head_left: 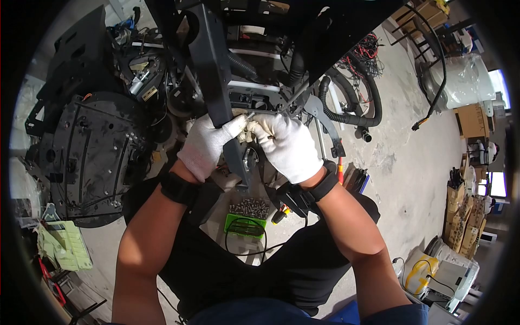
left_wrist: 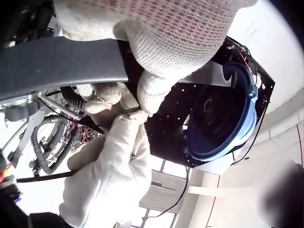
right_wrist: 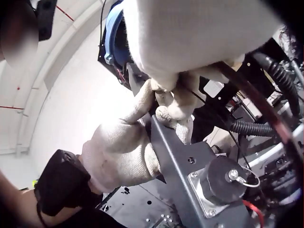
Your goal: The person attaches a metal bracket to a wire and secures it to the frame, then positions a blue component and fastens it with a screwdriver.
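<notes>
My gloved left hand (head_left: 208, 142) wraps round a dark metal bar (head_left: 212, 70), thumb on the near side and fingers curled behind its edge. My gloved right hand (head_left: 287, 142) is just right of the bar, its fingers curled and pinched together against the left fingertips. A small silver bolt-like piece (head_left: 250, 115) shows between the fingertips; the gloves cover most of it. In the right wrist view, the left hand (right_wrist: 126, 149) reaches over the bar's edge (right_wrist: 173, 166), near a round black cap (right_wrist: 223, 179). A dark thin rod (left_wrist: 45, 177) extends from beneath the right hand (left_wrist: 111, 173).
Between the knees sits a green box (head_left: 245, 226) heaped with small metal fasteners (head_left: 249, 208). A large black panel (head_left: 92, 157) lies on the left. Corrugated hose (head_left: 352, 118) and tangled wires (head_left: 365, 57) lie beyond the right hand. Cardboard boxes (head_left: 460, 208) stand far right.
</notes>
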Demonstrator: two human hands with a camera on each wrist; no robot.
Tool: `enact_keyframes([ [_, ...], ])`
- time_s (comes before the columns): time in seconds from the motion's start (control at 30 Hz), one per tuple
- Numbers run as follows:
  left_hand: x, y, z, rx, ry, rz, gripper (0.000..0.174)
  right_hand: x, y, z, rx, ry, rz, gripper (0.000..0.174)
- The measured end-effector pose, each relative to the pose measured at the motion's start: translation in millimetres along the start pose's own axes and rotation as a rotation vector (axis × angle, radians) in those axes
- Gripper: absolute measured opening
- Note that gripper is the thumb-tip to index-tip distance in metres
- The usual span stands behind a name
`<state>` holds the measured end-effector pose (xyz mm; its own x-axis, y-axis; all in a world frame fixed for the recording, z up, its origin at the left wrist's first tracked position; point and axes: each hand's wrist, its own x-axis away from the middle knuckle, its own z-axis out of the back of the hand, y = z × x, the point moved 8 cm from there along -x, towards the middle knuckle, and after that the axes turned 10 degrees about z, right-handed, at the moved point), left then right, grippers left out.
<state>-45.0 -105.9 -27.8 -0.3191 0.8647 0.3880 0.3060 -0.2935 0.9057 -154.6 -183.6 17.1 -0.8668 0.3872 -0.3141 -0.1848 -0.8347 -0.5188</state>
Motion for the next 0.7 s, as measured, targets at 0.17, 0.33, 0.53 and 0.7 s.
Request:
enact_keyframes([
  [0.17, 1.9, 3.5, -0.8, -0.010, 0.003, -0.011, 0.025, -3.5, -14.3, 8.3, 0.276, 0.012, 0.135, 0.014],
  [0.33, 1.0, 2.5, -3.7, 0.015, -0.035, -0.001, 0.024, -3.5, -8.7, 9.5, 0.097, 0.127, -0.005, 0.017],
  [0.53, 0.1, 4.7, -4.4, 0.121, -0.025, -0.002, 0.022, 0.9, -2.5, 8.5, -0.194, 0.264, -0.088, 0.017],
  [0.7, 1.6, 5.5, -6.2, 0.162, -0.026, 0.007, 0.021, -0.8, -14.5, 14.6, -0.081, 0.329, 0.017, 0.015],
])
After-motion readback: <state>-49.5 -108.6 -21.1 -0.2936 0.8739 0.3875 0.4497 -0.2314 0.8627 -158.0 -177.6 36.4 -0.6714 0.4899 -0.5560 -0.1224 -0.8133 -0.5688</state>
